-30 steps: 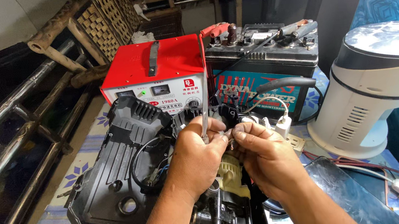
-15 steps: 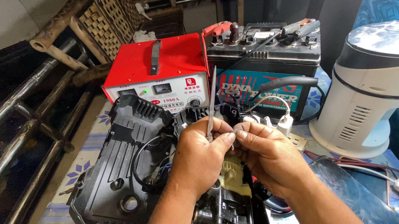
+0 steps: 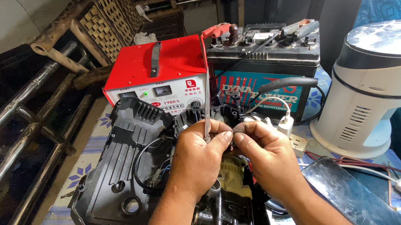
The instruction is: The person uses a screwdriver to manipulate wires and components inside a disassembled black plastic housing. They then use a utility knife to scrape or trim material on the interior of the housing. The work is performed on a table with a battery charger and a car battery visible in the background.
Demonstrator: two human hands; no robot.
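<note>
My left hand (image 3: 198, 158) pinches a thin metal tool (image 3: 206, 108) that stands almost upright out of my fingers. My right hand (image 3: 265, 151) meets it fingertip to fingertip and pinches a small dark part, too small to tell what it is. Both hands hover over an opened power tool (image 3: 225, 204) with a yellow inner part and a metal gear end. Its black plastic housing half (image 3: 118, 175) lies open to the left, with wires inside.
Behind stand a red battery charger (image 3: 157, 77) and a car battery (image 3: 265, 66) with clamps on top. A white round appliance (image 3: 381, 88) is at right, a dark phone (image 3: 348, 196) at lower right, a white plug and cable (image 3: 286, 123) nearby. Metal rails (image 3: 10, 147) run along the left.
The view has shifted slightly. My hands stay together over the opened tool, and the metal tool has tipped a little more upright.
</note>
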